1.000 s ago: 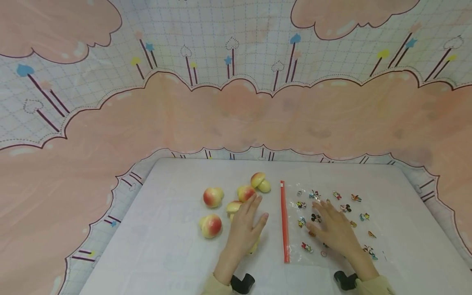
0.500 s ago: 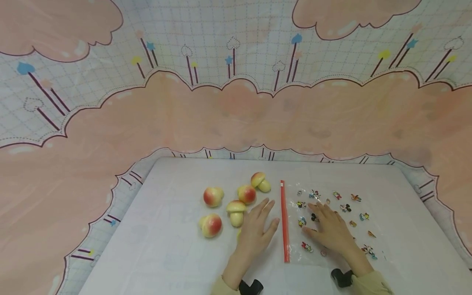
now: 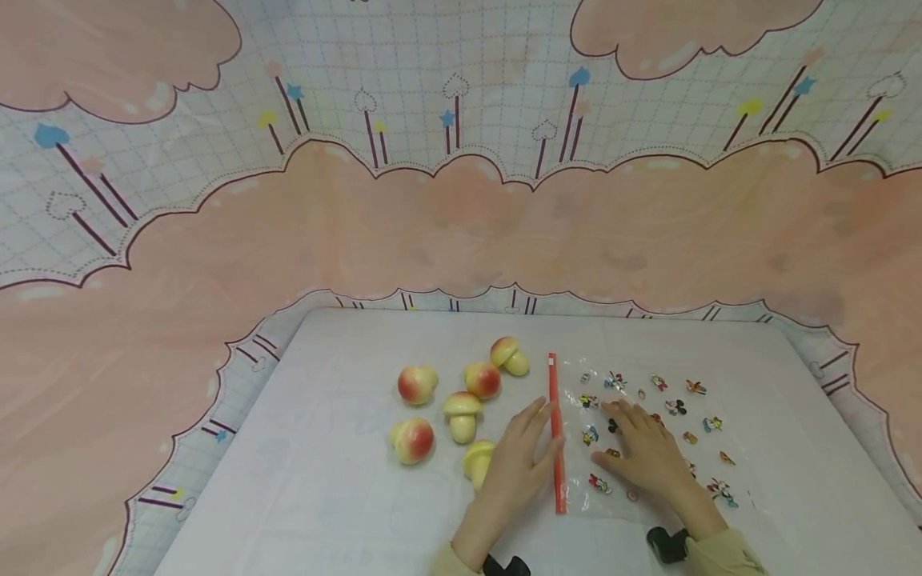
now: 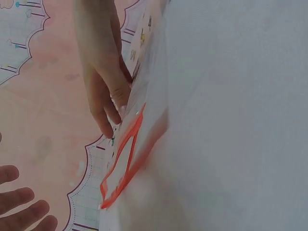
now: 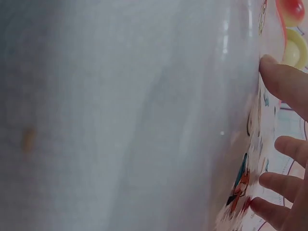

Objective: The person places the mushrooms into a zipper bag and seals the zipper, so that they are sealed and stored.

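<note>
White table (image 3: 346,504), cloud-print backdrop (image 3: 446,232). Right hand (image 3: 650,450) spread over cartoon-printed zip bag (image 3: 693,420), left hand (image 3: 513,466) beside its parted red rim (image 3: 559,480); both loose, empty. I'd weight the bag lightly, tug gently.

White table (image 3: 302,496), pale surface faintly creased, far edge running nearly straight across, with a printed backdrop (image 3: 144,384) behind it and along both sides. Backdrop carries a broad peach band (image 3: 432,232), dark scalloped outline doubled by a dotted line, below a pale field (image 3: 324,48) of dashed bluish grid; peach cloud shapes at upper left (image 3: 108,56) and upper right (image 3: 684,32). Dark drawn stems (image 3: 373,139) rise from the scallops, some leaning, tipped with blue teardrops, blue stars, yellow blobs and dotted outlines; a second scalloped border (image 3: 576,299) skirts the far table edge.
</note>
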A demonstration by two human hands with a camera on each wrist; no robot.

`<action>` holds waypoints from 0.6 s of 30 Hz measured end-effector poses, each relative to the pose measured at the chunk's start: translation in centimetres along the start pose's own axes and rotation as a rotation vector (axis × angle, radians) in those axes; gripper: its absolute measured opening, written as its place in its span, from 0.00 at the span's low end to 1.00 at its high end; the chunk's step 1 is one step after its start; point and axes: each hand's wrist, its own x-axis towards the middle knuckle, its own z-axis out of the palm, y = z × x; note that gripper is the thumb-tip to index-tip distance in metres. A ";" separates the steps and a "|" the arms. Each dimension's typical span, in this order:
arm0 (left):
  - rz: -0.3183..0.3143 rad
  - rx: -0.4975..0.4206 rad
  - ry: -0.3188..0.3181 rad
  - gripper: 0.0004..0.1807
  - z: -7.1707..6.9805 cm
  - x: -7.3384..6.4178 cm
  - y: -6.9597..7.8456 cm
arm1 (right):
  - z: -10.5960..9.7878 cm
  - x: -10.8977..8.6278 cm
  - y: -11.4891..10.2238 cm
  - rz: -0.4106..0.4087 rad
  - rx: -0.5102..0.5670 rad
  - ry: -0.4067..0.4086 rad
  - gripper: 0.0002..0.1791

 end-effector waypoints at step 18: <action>-0.071 0.074 -0.096 0.29 1.5 0.3 -0.3 | 0.6 0.1 0.6 0.001 -0.025 0.006 0.44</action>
